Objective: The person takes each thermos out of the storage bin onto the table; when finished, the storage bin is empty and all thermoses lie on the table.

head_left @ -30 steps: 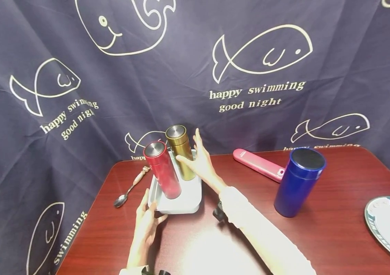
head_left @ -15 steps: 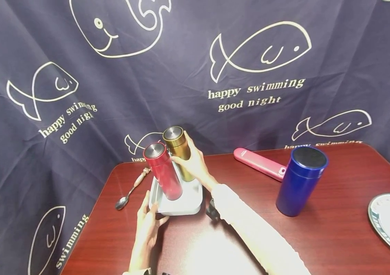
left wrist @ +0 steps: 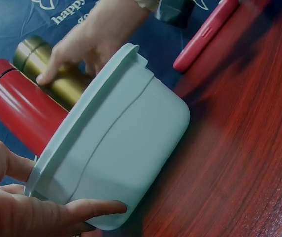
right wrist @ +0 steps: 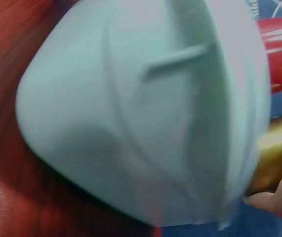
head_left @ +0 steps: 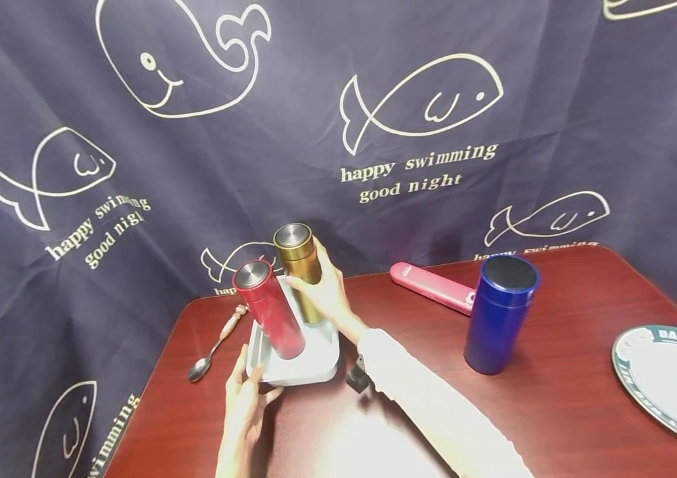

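Observation:
A pale green plastic box (head_left: 308, 372) sits at the left of the table, with its tapered side toward me in the left wrist view. My left hand (head_left: 243, 406) grips its near left corner, thumb at the rim and fingers against the outer wall. Within the rim a red vacuum flask (head_left: 274, 317) with a steel-topped cap stands upright. Behind it is a gold flask (head_left: 302, 262) of the same shape. My right hand (head_left: 328, 291) holds the gold flask from the right, thumb in front and fingers partly hidden behind.
Left of the box lies a spoon (head_left: 217, 352) with a pale handle. A long pink case (head_left: 434, 287) lies at the back edge. To its right stand a blue flask (head_left: 500, 325) and an oval plate (head_left: 673, 382). A dark fish-print cloth (head_left: 255, 172) hangs behind the table.
My right hand, first stretched out beside the gold flask, has closed round it. The left hand stays on the box corner. The head view has shifted slightly.

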Demonstrator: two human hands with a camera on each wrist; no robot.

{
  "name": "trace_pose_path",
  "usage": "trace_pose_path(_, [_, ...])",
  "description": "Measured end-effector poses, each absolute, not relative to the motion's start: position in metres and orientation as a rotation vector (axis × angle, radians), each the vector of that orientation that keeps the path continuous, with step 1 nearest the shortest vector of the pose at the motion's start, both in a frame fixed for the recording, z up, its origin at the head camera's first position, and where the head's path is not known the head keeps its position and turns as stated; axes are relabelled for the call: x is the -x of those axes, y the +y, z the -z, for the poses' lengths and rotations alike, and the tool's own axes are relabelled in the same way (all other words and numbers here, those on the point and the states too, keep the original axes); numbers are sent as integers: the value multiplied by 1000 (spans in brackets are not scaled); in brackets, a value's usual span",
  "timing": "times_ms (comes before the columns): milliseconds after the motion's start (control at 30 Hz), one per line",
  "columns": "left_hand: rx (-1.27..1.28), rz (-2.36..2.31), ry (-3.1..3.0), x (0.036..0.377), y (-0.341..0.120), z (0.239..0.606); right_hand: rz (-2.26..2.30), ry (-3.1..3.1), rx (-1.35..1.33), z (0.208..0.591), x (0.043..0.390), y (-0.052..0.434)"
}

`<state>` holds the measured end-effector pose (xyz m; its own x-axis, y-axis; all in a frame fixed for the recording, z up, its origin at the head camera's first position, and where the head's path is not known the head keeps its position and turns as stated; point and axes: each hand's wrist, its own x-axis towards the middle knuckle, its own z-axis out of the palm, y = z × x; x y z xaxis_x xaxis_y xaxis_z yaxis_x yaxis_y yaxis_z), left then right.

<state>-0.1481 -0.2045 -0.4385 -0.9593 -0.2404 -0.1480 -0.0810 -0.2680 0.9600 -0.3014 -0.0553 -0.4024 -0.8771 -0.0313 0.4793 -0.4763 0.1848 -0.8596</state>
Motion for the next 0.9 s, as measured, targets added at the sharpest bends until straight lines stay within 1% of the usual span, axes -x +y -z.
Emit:
trace_pose_path(300, [-406,2396,-1856,146,-206,440,-1793,-1993,-389,361,277,-39])
trace_pose_path(567, [-391,2414,-1833,147,-206,439,-1828,-1816,-446,334,254,-11])
trace_pose_path(800, [-380,2425,-1815,147,-207,440,-1886,-1716,-472,328,233,23])
trace_pose_path(900, [-374,2431,-1814,147,-209,441,-1896,-1739,-425,331,224,37])
